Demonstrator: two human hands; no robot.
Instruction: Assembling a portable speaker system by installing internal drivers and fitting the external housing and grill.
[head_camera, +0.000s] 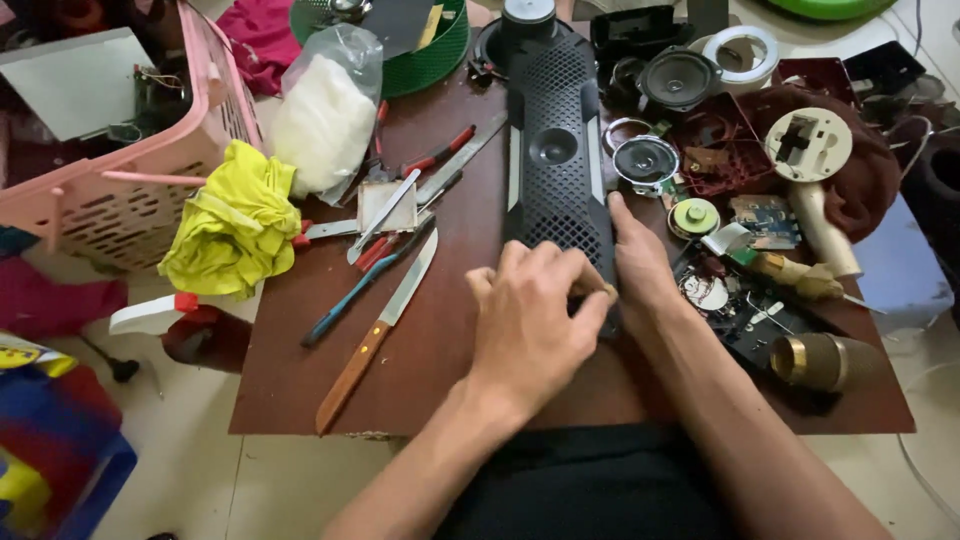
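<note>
So we've got the long black speaker grille panel (556, 150) lying lengthwise down the middle of the brown counter (440, 330), its far end up by the back edge. Our left hand (530, 320) is curled over the panel's near end, fingers bent and pinching something there, can't tell what exactly. Our right hand (640, 262) lies flat along the panel's right edge, fingers straight, just pressing, not gripping. A wooden-handled knife (375, 335) sits left of the hands, a yellow cloth (235, 225) hangs off the left edge, and loose speaker cones (645, 160) crowd the right side.
</note>
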